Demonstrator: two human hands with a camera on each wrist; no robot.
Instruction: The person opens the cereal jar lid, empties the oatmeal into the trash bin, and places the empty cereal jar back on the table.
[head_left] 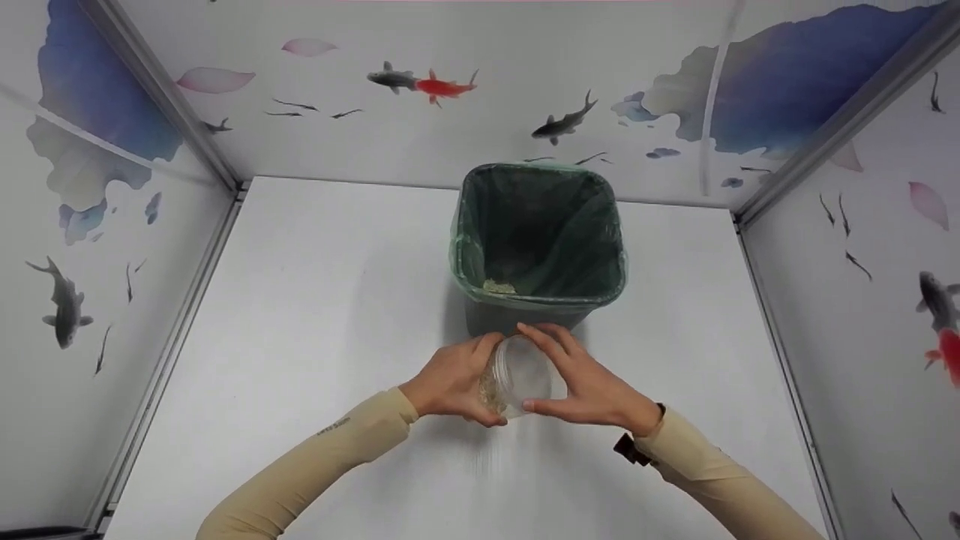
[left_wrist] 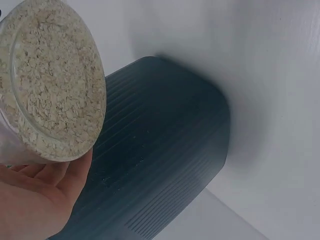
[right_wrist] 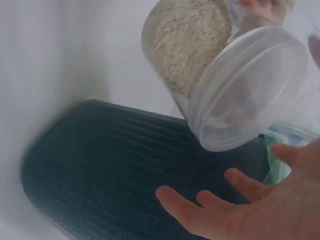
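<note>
A clear plastic jar (head_left: pixel 491 386) of pale flakes that look like oats is held sideways above the table, in front of a dark bin. My left hand (head_left: pixel 454 379) grips it around the body; the left wrist view shows the jar's flat base (left_wrist: pixel 60 80) with flakes behind it. At the jar's other end, a translucent lid (right_wrist: pixel 250 90) appears to cover the mouth. My right hand (head_left: pixel 592 386) is beside that end, its fingers spread. In the right wrist view, fingers (right_wrist: pixel 182 207) of that hand stand apart from the lid, holding nothing.
Just beyond the hands stands the dark ribbed bin (left_wrist: pixel 150 135), lined with a green bag (head_left: pixel 466 255). Some pale flakes (head_left: pixel 499 287) lie inside it. Panels with fish pictures (head_left: pixel 562 124) enclose the white table (head_left: pixel 300 300) at the back and both sides.
</note>
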